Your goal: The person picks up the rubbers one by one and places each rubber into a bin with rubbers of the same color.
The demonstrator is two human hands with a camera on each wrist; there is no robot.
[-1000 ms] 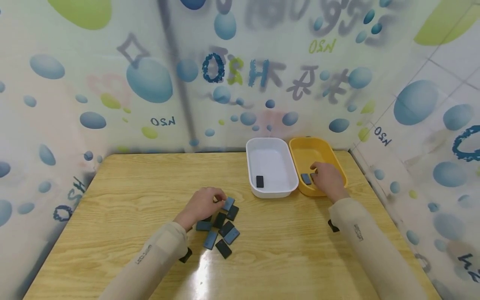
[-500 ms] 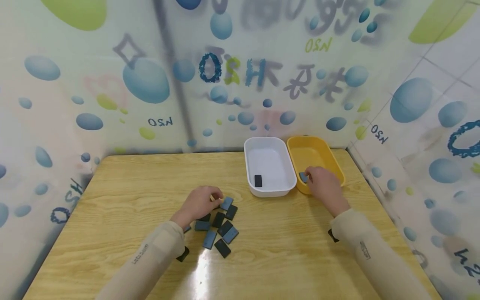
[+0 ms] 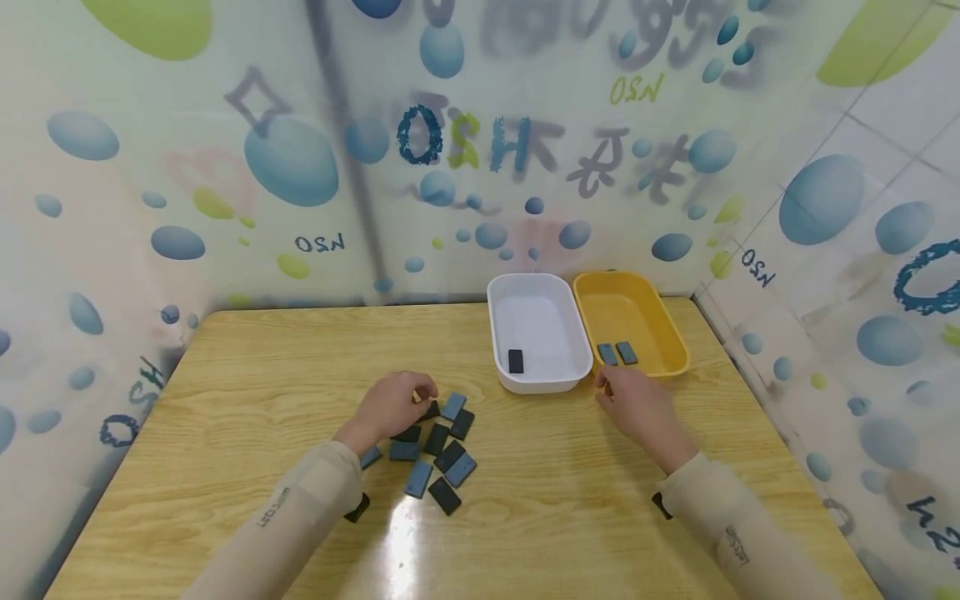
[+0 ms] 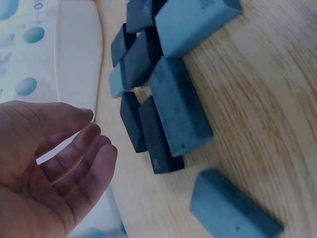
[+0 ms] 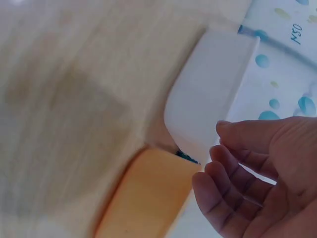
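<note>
My left hand [image 3: 392, 406] hovers over the left edge of a scattered group of small blue-grey and black blocks. In the left wrist view its fingers are loosely bent with nothing between them, apart from a blue-grey block [image 4: 179, 106] and a black block [image 4: 157, 136]. My right hand [image 3: 636, 408] is over the near edge of the yellow tray [image 3: 660, 333], loosely curved and holding nothing in the right wrist view. Two blue-grey blocks [image 3: 627, 352] lie in that tray. One black block [image 3: 516, 361] lies in the white tray [image 3: 542, 387].
Both trays stand side by side at the back right of the wooden table [image 3: 300, 350], against a patterned sheet [image 3: 465, 233]. A separate black block [image 3: 662, 505] lies partly under the right sleeve, and another black block [image 3: 357, 508] beside the left sleeve.
My right hand has come back toward me out of the yellow tray, leaving a second blue-grey block there. My left hand has shifted slightly left, uncovering more of the blocks.
</note>
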